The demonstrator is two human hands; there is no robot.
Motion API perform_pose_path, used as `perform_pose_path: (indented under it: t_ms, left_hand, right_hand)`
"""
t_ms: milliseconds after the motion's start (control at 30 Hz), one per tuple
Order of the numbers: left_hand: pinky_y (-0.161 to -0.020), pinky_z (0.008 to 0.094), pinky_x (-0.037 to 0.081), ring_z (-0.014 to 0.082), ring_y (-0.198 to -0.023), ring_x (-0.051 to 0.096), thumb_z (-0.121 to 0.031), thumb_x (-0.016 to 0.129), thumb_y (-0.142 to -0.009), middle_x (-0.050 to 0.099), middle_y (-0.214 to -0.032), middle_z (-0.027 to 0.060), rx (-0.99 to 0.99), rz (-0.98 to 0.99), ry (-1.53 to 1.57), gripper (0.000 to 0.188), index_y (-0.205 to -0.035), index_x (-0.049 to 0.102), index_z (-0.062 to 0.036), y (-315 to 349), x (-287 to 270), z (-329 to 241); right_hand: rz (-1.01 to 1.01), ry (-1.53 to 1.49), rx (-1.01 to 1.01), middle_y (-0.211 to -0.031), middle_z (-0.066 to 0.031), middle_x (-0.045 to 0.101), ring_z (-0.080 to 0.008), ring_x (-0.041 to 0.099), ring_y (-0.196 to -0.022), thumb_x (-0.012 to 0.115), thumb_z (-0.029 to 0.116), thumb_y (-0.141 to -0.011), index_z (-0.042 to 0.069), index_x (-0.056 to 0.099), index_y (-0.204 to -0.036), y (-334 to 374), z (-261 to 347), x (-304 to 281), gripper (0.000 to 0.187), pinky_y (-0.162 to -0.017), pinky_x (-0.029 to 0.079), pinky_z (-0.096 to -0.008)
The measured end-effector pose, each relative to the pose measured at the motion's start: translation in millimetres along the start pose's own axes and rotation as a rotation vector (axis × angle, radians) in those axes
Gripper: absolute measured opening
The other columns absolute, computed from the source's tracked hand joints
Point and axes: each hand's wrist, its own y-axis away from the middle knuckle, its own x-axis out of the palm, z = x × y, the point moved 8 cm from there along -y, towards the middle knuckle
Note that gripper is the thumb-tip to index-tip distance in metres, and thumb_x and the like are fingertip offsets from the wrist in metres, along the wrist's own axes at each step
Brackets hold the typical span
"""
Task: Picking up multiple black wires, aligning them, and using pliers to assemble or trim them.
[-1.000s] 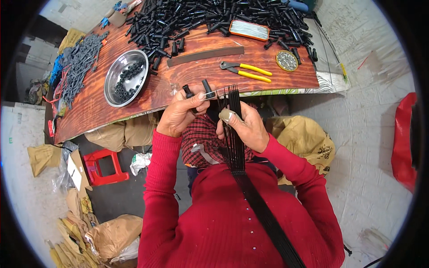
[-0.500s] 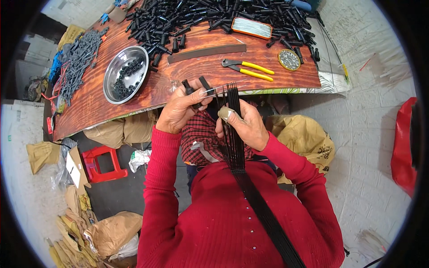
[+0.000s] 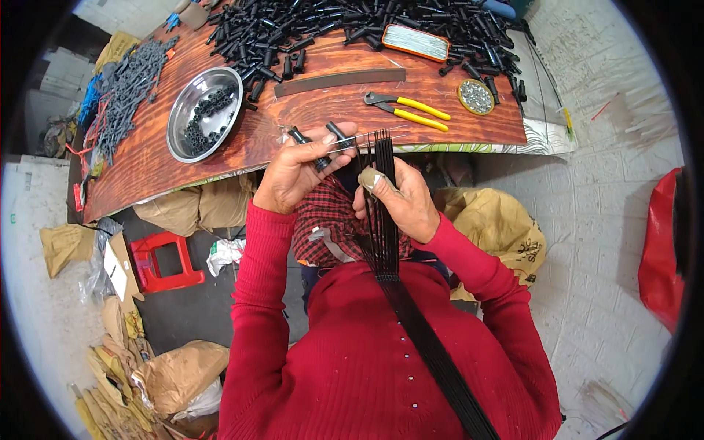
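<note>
My left hand (image 3: 287,178) is closed with its palm turned up, gripping two short black plastic tubes (image 3: 339,134) and thin pale wires (image 3: 381,132) under the thumb. The wires run right, toward the top of a bundle of thin black cords (image 3: 386,246). Around that bundle my right hand (image 3: 411,205) is closed, with a tan wrap on its thumb. Some cords are spread apart on the left side of the bundle. Below the hand the cords are tied together and trail down over my red sweater. Exactly where the wires meet the cords is too fine to tell.
On the wooden table (image 3: 257,147) lie yellow-handled pliers (image 3: 411,110), a dark curved strip (image 3: 341,82) and a heap of black tubes (image 3: 293,33). A steel bowl (image 3: 176,121), a tray of pins (image 3: 416,42), a round dish (image 3: 477,97) and grey parts (image 3: 132,95) stand around them.
My left hand has turned slightly more palm-up, and the two tubes in it lean further to the left. My right hand keeps its hold on the cords, almost unmoved.
</note>
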Motion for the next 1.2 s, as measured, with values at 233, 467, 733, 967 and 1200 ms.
perform_pose_path:
  t_ms: [233,467,733,967,1200]
  left_hand:
    - [-0.083,0.0278,0.060,0.0185,-0.093,0.069,-0.012,0.064,-0.094,0.068,-0.109,0.0132,0.032,-0.022,-0.028,0.037,-0.125,0.059,0.0069,-2.6,-9.4,2.8]
    - [-0.078,0.0268,0.061,0.0193,-0.089,0.068,-0.011,0.065,-0.094,0.066,-0.100,0.0115,0.026,0.015,0.003,0.030,-0.119,0.059,0.0045,-7.3,-16.8,9.6]
    - [-0.073,0.0267,0.059,0.0179,-0.086,0.065,-0.007,0.067,-0.092,0.063,-0.095,0.0082,0.010,0.042,0.100,0.020,-0.108,0.057,-0.0009,-12.5,-20.0,14.7]
    - [-0.072,0.0256,0.059,0.0172,-0.086,0.065,-0.008,0.067,-0.092,0.063,-0.095,0.0066,-0.008,0.024,0.103,0.019,-0.107,0.058,-0.0023,-9.8,-22.7,24.7]
    - [-0.073,0.0271,0.058,0.0168,-0.086,0.064,-0.008,0.066,-0.093,0.063,-0.097,0.0071,-0.011,0.064,0.219,0.017,-0.108,0.058,-0.0036,-18.3,-25.5,24.2]
  right_hand:
    - [0.000,-0.009,-0.004,-0.080,-0.0110,0.065,-0.0157,0.065,-0.069,0.055,0.037,-0.101,-0.002,0.051,-0.109,-0.5,0.8,0.7,0.039,-0.065,0.054,-0.0278]
    - [0.010,-0.014,-0.013,-0.080,-0.0112,0.065,-0.0158,0.065,-0.069,0.055,0.038,-0.101,-0.002,0.051,-0.110,-1.7,0.5,2.3,0.042,-0.065,0.054,-0.0277]
    - [0.020,-0.004,-0.016,-0.080,-0.0111,0.065,-0.0158,0.064,-0.069,0.055,0.039,-0.101,-0.003,0.051,-0.112,-2.9,0.1,3.7,0.044,-0.065,0.054,-0.0272]
    - [0.030,0.019,-0.003,-0.080,-0.0112,0.065,-0.0158,0.065,-0.070,0.054,0.039,-0.101,-0.002,0.051,-0.112,2.1,-2.7,4.7,0.043,-0.066,0.054,-0.0275]
    - [0.033,-0.015,0.008,-0.081,-0.0112,0.065,-0.0160,0.065,-0.071,0.054,0.038,-0.101,-0.002,0.051,-0.113,-6.5,-8.0,2.3,0.042,-0.066,0.055,-0.0279]
